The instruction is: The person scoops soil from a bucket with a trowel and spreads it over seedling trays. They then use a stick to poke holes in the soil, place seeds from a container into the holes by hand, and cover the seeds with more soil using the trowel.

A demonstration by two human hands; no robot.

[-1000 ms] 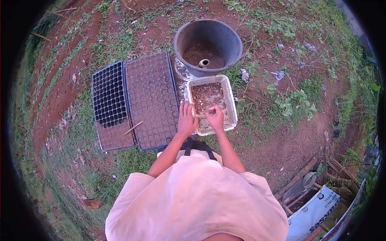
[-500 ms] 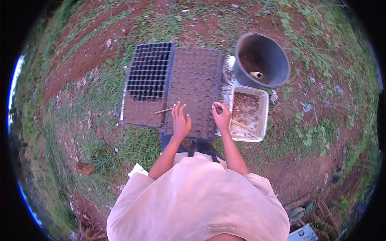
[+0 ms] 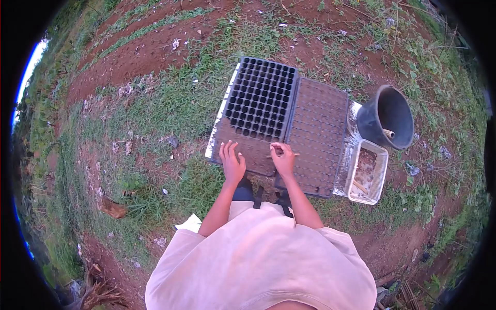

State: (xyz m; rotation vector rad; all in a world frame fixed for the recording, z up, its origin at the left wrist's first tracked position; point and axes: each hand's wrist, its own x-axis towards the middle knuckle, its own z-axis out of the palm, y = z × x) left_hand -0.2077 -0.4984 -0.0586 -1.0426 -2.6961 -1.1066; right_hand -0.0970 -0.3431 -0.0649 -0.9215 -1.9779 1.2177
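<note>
My left hand [image 3: 233,164] has its fingers spread over the soil-filled near part of the left seedling tray [image 3: 248,150], holding nothing I can see. The far cells of that tray are black and hollow. My right hand [image 3: 284,164] is closed in a pinch near the seam between the two trays; whatever sits between its fingertips is too small to make out. Behind its fingers a thin wooden stick [image 3: 295,154] shows, partly hidden. The right seedling tray [image 3: 318,124] is filled with brown soil across its cells.
To the right stands a white plastic basket [image 3: 383,178] with reddish-brown bits and a flat wooden piece [image 3: 360,187] in it. A dark bucket [image 3: 372,116] holding a pale tube-like object [image 3: 389,134] stands beyond. Grass and weeds [image 3: 181,129] surround the trays.
My view has turned left, so trays, basket and bucket appear further right. My hands have gone from over the right tray to the left tray's soil-filled part, right hand still pinched.
</note>
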